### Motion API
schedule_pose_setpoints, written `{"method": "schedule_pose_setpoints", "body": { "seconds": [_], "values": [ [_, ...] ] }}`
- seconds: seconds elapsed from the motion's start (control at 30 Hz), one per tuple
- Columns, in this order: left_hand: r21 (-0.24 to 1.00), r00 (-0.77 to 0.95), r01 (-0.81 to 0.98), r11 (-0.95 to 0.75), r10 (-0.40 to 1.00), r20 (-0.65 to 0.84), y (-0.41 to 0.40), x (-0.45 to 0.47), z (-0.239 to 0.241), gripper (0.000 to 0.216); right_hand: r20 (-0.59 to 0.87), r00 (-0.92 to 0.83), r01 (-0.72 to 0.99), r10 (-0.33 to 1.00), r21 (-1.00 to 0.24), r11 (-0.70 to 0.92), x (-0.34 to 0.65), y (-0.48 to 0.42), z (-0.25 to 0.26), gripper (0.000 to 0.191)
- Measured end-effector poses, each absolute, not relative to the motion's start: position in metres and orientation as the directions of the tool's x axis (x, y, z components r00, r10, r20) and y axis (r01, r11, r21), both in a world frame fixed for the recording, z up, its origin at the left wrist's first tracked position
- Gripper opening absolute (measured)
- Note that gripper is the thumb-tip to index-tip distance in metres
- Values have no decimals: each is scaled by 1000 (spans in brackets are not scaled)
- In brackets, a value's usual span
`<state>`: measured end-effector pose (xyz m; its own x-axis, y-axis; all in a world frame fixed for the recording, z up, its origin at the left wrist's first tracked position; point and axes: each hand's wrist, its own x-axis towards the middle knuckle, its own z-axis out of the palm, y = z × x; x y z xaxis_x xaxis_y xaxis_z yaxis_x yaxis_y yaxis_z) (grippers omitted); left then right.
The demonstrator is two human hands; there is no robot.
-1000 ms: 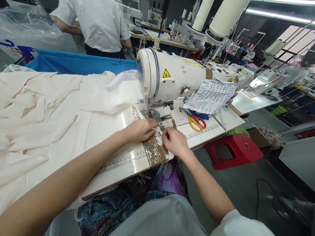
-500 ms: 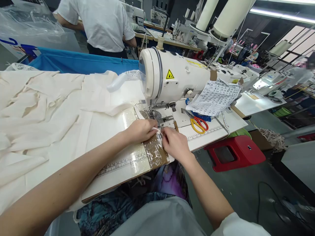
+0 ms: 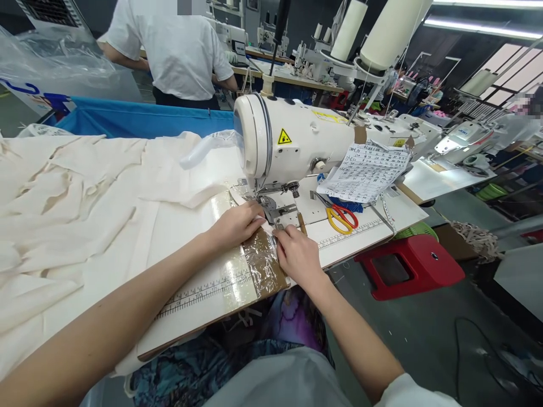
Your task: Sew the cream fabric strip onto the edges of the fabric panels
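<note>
The scene is taken in through a single camera worn on the person's head, above the near edge of the worktop (image 3: 190,226). It is aimed forward and down, so both forearms are seen running up from the lower edge to the left hand (image 3: 237,223) and right hand (image 3: 297,257), held close under the lens. The sewing machine (image 3: 297,141) is caught at near range just beyond them. Wide coverage is given: cream fabric (image 3: 63,198) at the left, a red stool (image 3: 407,265) on the floor at the right, and a person in a white shirt (image 3: 178,51) well behind.
</note>
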<state>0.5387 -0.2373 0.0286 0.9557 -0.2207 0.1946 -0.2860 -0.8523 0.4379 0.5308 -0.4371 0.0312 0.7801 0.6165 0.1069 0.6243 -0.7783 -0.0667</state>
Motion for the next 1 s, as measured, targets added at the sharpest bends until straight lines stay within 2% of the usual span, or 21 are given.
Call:
{"method": "schedule_pose_setpoints", "body": {
  "seconds": [0.07, 0.27, 0.43, 0.53, 0.7, 0.9, 1.0],
  "values": [
    [451, 952, -293, -843, -211, 223, -238, 538, 29, 26, 127, 776, 629, 618, -73, -774, 530, -438, 27, 37],
    [426, 991, -123, -896, -87, 103, -239, 543, 30, 22, 159, 772, 633, 616, -93, -769, 532, -439, 23, 35],
    [453, 988, -71, -889, 2, 158, -246, 550, 23, 20, 172, 776, 627, 607, -98, -773, 533, -437, 24, 35],
    [499, 978, -74, -863, 36, 207, -242, 549, 23, 23, 183, 778, 623, 601, -106, -775, 533, -436, 24, 34],
    [639, 965, -207, -741, -48, 257, -219, 542, 23, 28, 205, 784, 616, 586, -136, -776, 533, -436, 20, 35],
    [437, 944, -236, -868, -97, 316, -213, 553, 15, 22, 230, 801, 592, 553, -174, -786, 531, -435, 17, 34],
    [428, 951, -212, -879, -84, 298, -216, 563, 12, 19, 241, 806, 585, 541, -185, -790, 531, -434, 16, 32]
  ]
}}
